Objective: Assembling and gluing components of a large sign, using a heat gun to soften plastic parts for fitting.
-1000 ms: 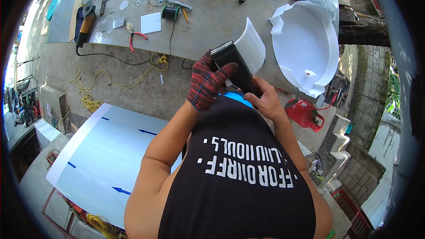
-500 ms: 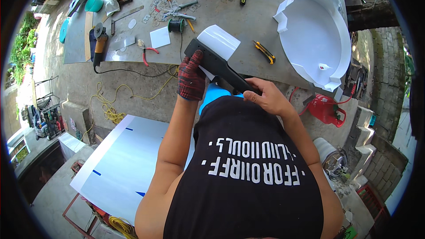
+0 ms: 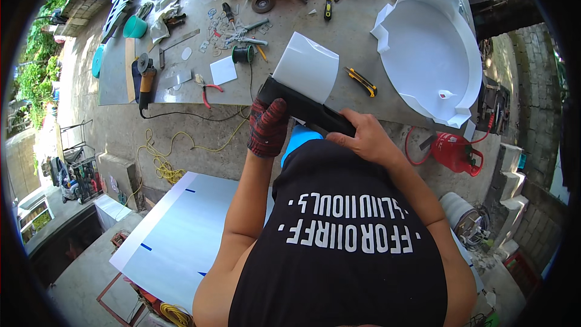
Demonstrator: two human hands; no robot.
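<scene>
My left hand (image 3: 268, 127), in a red and black knit glove, is closed round the wide head of a black long-handled tool (image 3: 308, 111). A curved white sheet strip (image 3: 307, 66) stands out of the tool's long edge, over the front edge of the workbench. Bare, my right hand (image 3: 366, 137) grips the handle end, fingers over the top and thumb on the near side. The strip's edge against the tool is hidden. Right of the strip lies a yellow and black utility knife (image 3: 361, 82). A large white shallow tray-like shape with raised walls (image 3: 471, 63) rests farther right.
On the workbench (image 3: 284, 18) lie an angle grinder (image 3: 145, 82), red-handled pliers (image 3: 209, 92), a wire spool (image 3: 242, 54) and a white square (image 3: 224, 71). A red gas cylinder (image 3: 454, 152) stands at right. Yellow cord (image 3: 162, 163) coils on the ground, beside a large white panel (image 3: 175, 218).
The white strip has turned and shows a broader face. The tool sits slightly lower in view, and my right hand has wrapped farther over its handle. The whole view has shifted a little.
</scene>
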